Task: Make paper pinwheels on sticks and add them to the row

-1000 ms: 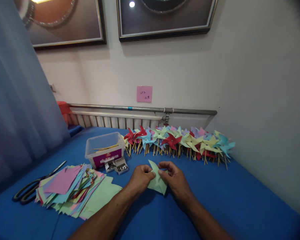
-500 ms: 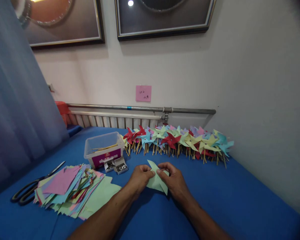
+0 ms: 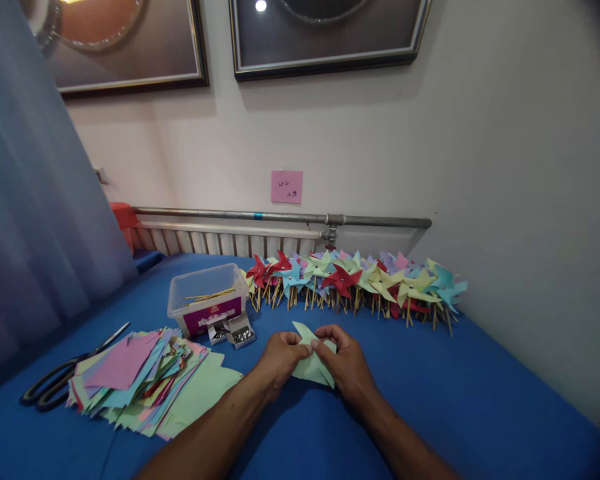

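Note:
Both hands work a light green paper piece (image 3: 311,365) just above the blue table (image 3: 460,393). My left hand (image 3: 279,356) pinches its left side near the centre. My right hand (image 3: 344,361) pinches folded flaps at the centre from the right. One pointed flap sticks up between the hands, and another hangs below them. A clear plastic box (image 3: 207,301) with thin wooden sticks stands to the left, and two small open boxes of metal pins (image 3: 233,333) lie in front of it.
A spread pile of coloured paper squares (image 3: 143,380) lies at the left, with black scissors (image 3: 60,380) beyond it. A long row of finished pinwheels (image 3: 355,283) lines the wall. A radiator and pipe (image 3: 280,219) run behind; a curtain hangs at the left.
My fingertips have shifted slightly closer together over the paper's centre, and the paper has moved a little. The view has tilted a touch; the other things stay put.

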The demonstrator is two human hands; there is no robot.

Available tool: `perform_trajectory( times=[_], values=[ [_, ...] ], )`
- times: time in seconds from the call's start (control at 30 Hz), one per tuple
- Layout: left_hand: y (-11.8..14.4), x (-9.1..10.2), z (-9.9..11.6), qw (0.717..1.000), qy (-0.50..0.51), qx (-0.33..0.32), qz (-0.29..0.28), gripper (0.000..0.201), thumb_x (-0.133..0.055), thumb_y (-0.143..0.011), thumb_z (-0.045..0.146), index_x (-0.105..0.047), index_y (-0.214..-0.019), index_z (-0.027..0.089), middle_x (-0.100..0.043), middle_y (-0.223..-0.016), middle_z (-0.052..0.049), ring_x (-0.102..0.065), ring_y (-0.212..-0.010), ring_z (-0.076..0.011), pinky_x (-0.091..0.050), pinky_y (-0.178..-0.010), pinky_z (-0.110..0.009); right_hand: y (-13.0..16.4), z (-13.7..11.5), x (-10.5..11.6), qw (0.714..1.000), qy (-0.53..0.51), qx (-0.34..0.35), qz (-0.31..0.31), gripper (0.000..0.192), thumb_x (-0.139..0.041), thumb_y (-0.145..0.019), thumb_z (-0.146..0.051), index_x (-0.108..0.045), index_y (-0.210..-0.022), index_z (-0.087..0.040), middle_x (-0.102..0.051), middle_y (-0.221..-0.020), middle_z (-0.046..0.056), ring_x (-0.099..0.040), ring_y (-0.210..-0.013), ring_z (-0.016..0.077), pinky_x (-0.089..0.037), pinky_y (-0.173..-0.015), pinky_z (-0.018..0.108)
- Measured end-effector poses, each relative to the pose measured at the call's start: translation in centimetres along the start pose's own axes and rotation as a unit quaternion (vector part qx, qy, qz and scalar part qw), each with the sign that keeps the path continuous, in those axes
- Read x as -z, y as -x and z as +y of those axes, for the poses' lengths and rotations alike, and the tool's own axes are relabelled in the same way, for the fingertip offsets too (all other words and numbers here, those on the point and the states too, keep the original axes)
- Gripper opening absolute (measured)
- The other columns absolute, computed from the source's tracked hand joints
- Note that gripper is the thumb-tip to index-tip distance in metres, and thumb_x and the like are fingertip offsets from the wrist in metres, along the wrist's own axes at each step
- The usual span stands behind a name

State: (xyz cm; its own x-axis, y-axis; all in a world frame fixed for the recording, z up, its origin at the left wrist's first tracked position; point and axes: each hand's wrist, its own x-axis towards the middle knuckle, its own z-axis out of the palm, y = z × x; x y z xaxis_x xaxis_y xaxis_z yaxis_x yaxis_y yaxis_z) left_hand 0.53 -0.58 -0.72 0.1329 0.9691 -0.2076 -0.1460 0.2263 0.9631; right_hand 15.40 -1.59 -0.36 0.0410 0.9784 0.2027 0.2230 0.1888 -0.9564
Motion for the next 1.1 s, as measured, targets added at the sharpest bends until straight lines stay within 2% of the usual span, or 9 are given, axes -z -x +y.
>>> perform_trajectory(
  times=[0.17, 0.3, 0.43, 0.5, 0.6, 0.73, 0.9, 1.1],
  values=[
    [0.3, -0.1, 0.5, 1.0, 0.004, 0.005, -0.004, 0.021, -0.076, -0.054, 0.024, -0.057, -0.06, 0.015, -0.058, -0.05, 0.001, -0.045, -0.043, -0.0085, -0.03, -0.047, -0.023, -0.1, 0.3, 0.0, 0.999, -0.034, -0.006, 0.003, 0.031, -0.073, -0.073, -0.044, -0.067, -0.091, -0.02, -0.071, -0.083, 0.003, -0.064, -0.073, 0.0208, -0.05, -0.065, 0.031],
    [0.4, 0.2, 1.3, 1.0, 0.028, 0.002, 0.009, 0.018, -0.073, -0.054, 0.024, -0.061, -0.063, 0.014, -0.061, -0.053, -0.002, -0.049, -0.044, -0.0101, -0.033, -0.047, -0.023, 0.0, -0.1, 0.4, 0.992, -0.118, -0.043, -0.001, 0.047, -0.068, -0.079, -0.056, -0.065, -0.108, -0.02, -0.071, -0.079, 0.003, -0.063, -0.066, 0.0198, -0.049, -0.062, 0.031],
    [0.1, 1.2, 1.7, 0.997, 0.075, -0.016, 0.024, 0.021, -0.073, -0.054, 0.024, -0.061, -0.067, 0.014, -0.063, -0.057, -0.002, -0.051, -0.047, -0.0111, -0.038, -0.051, -0.024, 0.4, -0.7, 0.8, 0.987, -0.152, -0.017, -0.054, 0.062, -0.066, -0.083, -0.049, -0.053, -0.138, -0.023, -0.074, -0.1, 0.007, -0.069, -0.077, 0.021, -0.053, -0.074, 0.035],
    [-0.2, 1.7, 1.8, 0.995, 0.09, -0.02, 0.03, 0.023, -0.074, -0.054, 0.024, -0.059, -0.068, 0.015, -0.062, -0.058, -0.001, -0.051, -0.048, -0.0113, -0.04, -0.052, -0.025, 0.7, -0.8, 0.7, 0.986, -0.141, 0.003, -0.091, 0.065, -0.065, -0.085, -0.042, -0.047, -0.145, -0.026, -0.073, -0.11, 0.009, -0.07, -0.084, 0.0211, -0.054, -0.078, 0.036],
    [-0.5, 2.1, 1.8, 0.994, 0.097, -0.016, 0.048, 0.027, -0.076, -0.054, 0.022, -0.055, -0.07, 0.017, -0.059, -0.058, 0.001, -0.051, -0.049, -0.0112, -0.039, -0.052, -0.024, 1.1, -1.1, 0.7, 0.987, -0.093, 0.029, -0.131, 0.05, -0.061, -0.087, -0.037, -0.06, -0.135, -0.025, -0.074, -0.111, 0.009, -0.069, -0.09, 0.0222, -0.053, -0.083, 0.037],
    [-0.4, 2.3, 1.8, 0.996, 0.075, -0.012, 0.042, 0.027, -0.076, -0.054, 0.023, -0.054, -0.068, 0.018, -0.054, -0.054, 0.003, -0.048, -0.047, -0.0102, -0.036, -0.05, -0.024, 1.3, -1.5, 1.0, 0.987, -0.036, 0.047, -0.148, 0.035, -0.061, -0.087, -0.038, -0.072, -0.117, -0.024, -0.076, -0.102, 0.007, -0.068, -0.091, 0.0241, -0.053, -0.083, 0.036],
    [0.0, 2.1, 2.0, 0.999, 0.044, -0.007, 0.02, 0.024, -0.076, -0.055, 0.027, -0.057, -0.064, 0.016, -0.057, -0.055, 0.001, -0.048, -0.046, -0.0094, -0.034, -0.048, -0.023, 1.2, -1.7, 1.4, 0.989, 0.023, 0.069, -0.126, 0.033, -0.061, -0.088, -0.042, -0.075, -0.111, -0.024, -0.075, -0.099, 0.006, -0.067, -0.092, 0.0247, -0.052, -0.084, 0.035],
    [0.2, 1.3, 2.0, 0.999, 0.007, -0.003, 0.041, 0.019, -0.075, -0.057, 0.022, -0.056, -0.058, 0.016, -0.054, -0.049, 0.001, -0.042, -0.042, -0.0076, -0.028, -0.045, -0.022, 1.1, -1.4, 1.3, 0.991, 0.042, 0.071, -0.107, 0.034, -0.056, -0.09, -0.044, -0.073, -0.112, -0.024, -0.073, -0.095, 0.004, -0.064, -0.085, 0.0226, -0.05, -0.077, 0.033]
  ],
)
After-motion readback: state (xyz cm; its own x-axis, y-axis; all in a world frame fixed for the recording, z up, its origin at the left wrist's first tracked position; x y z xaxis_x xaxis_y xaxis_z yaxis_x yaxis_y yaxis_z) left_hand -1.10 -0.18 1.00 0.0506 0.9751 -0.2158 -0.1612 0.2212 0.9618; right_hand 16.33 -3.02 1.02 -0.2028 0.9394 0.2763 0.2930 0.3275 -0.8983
